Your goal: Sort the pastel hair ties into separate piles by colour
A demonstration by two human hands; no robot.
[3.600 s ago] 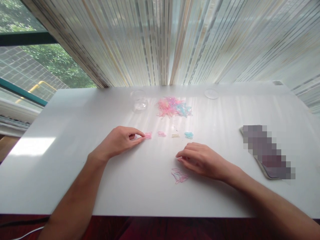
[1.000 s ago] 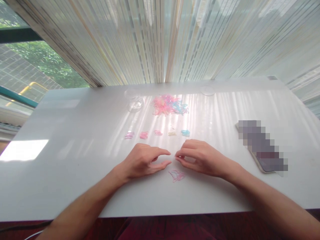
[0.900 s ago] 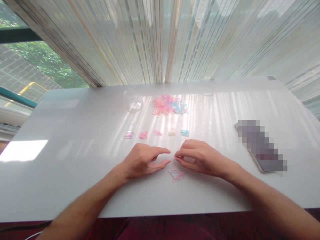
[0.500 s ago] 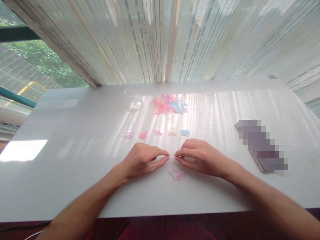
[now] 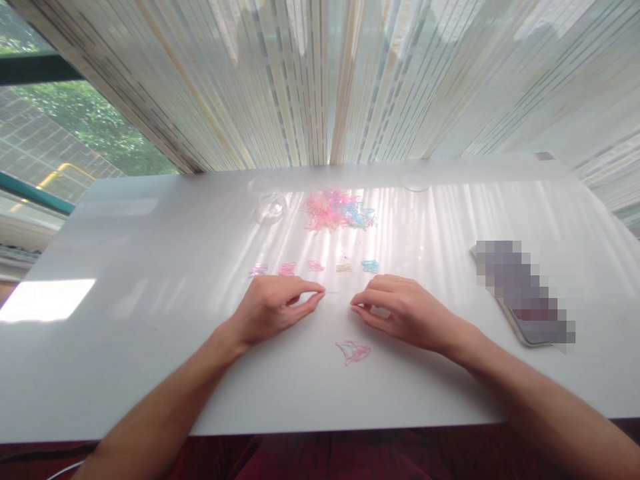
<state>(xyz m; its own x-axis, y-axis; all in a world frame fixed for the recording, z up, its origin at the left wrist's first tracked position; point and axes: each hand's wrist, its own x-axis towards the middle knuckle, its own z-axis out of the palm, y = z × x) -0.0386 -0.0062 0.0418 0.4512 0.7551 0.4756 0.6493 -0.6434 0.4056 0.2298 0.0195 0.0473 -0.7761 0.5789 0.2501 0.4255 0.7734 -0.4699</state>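
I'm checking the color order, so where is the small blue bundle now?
In the head view, the small blue bundle lies just right of the pale yellow bundle, beyond the right hand and nearer the person than the mixed pile.

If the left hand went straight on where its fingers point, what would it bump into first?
Most likely the right hand, which faces the left hand across a small gap. A thin pale strand in the left hand's pinch leads the way. Heights are hard to judge, so it might miss.
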